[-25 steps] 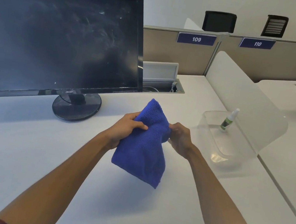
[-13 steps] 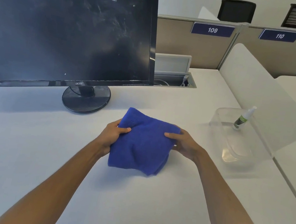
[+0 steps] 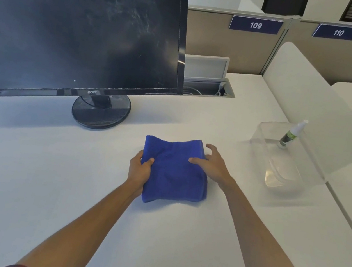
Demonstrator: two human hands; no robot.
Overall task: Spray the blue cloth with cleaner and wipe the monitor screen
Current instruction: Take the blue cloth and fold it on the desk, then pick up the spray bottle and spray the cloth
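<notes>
Under my fingers: folded cloth (image 3: 175, 172) on desk (image 3: 47, 182). Left hand (image 3: 140, 169) pinches its left edge; right hand (image 3: 212, 165) rests on top, fingers spread loose. Spray bottle (image 3: 291, 134) off to the right, in clear bin (image 3: 262, 133).

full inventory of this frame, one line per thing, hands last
monitor: 1, black, smudged screen, desk far left
blue cloth: 1, folded, flat on desk centre
spray bottle: 1, white top, green and dark label, upright in clear bin
clear bin: 1, transparent, desk right
desk: 1, white
cable box: 1, grey, lid open, behind monitor
number plates: 2, blue, 109 and 110, on partition
left hand: grips cloth's left edge
right hand: fingers spread, thumb on cloth
</notes>
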